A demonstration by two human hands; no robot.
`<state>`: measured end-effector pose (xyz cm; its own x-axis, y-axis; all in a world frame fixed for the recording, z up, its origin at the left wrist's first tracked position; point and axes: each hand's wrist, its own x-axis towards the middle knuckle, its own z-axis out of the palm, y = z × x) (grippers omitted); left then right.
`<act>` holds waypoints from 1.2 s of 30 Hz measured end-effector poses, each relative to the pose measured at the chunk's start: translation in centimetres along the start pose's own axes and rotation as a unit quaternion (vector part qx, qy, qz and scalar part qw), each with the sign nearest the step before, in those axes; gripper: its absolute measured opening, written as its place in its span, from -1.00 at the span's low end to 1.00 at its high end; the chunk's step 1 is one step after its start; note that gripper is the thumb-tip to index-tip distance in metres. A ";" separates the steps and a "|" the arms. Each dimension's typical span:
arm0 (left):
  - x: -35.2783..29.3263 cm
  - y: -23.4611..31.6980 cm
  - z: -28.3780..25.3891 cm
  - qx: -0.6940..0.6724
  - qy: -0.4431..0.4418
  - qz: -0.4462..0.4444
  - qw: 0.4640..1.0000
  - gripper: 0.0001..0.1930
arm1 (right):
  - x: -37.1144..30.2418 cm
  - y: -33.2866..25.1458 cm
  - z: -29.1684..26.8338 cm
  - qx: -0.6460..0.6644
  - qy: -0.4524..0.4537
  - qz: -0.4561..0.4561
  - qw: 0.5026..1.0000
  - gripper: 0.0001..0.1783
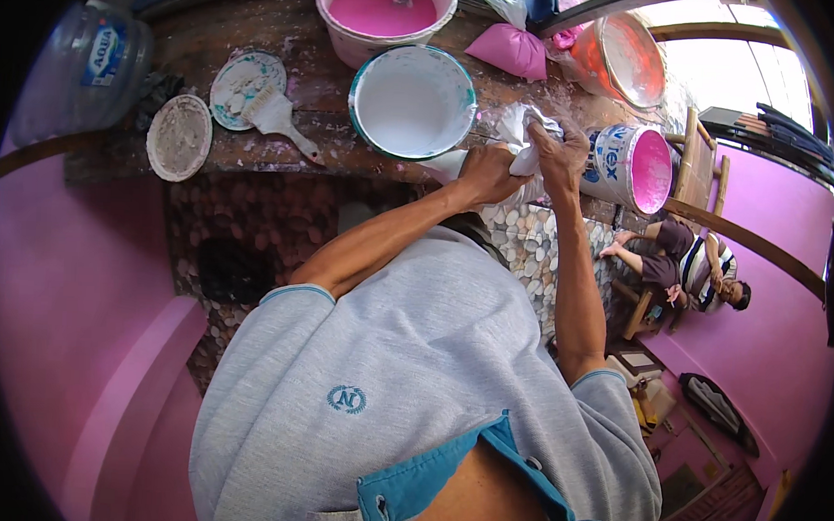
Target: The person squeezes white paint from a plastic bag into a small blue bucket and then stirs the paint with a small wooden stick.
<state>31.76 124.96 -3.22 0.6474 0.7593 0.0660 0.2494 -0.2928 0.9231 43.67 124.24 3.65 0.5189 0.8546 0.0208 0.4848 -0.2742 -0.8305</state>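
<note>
Both hands grip a crumpled white plastic bag [515, 126] at the near edge of the wooden table. My left hand [492, 174] is closed around its gathered part, and more white material shows to the left of the fist. My right hand [560, 153] pinches the bag's crumpled top, fingers bent. Just left of the hands stands an open bucket [413, 102] with a green rim and a white inside. To the right, a white paint bucket [613, 166] lies tilted on its side, its inside coated pink. What the bag contains is hidden.
Behind stands a tub of pink paint [386, 10], beside a bag of pink material [509, 52] and an orange bucket [619, 61]. Leftward lie a wide brush [277, 118], a smeared lid [247, 80], a crusted bowl [179, 137] and a water jug [84, 74]. A person [702, 261] sits at right.
</note>
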 end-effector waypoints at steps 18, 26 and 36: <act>-0.9 -1.8 2.8 0.017 0.057 -0.008 0.998 -0.62 | -3.0 5.2 -2.1 0.130 -0.038 0.019 0.991 -0.68; -2.0 -0.1 2.3 0.000 0.083 -0.018 0.996 -0.69 | -4.9 6.5 -3.1 0.184 -0.002 0.003 0.983 -0.78; -3.2 0.3 3.4 -0.036 0.121 0.014 0.992 -0.85 | -6.0 7.0 -4.6 0.321 -0.072 0.057 0.943 -0.80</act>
<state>32.21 120.48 -4.39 0.4585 0.8718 0.1724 0.1771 -0.2797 0.9436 47.16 115.24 0.28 0.4185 0.8995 -0.1253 -0.1184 -0.0827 -0.9895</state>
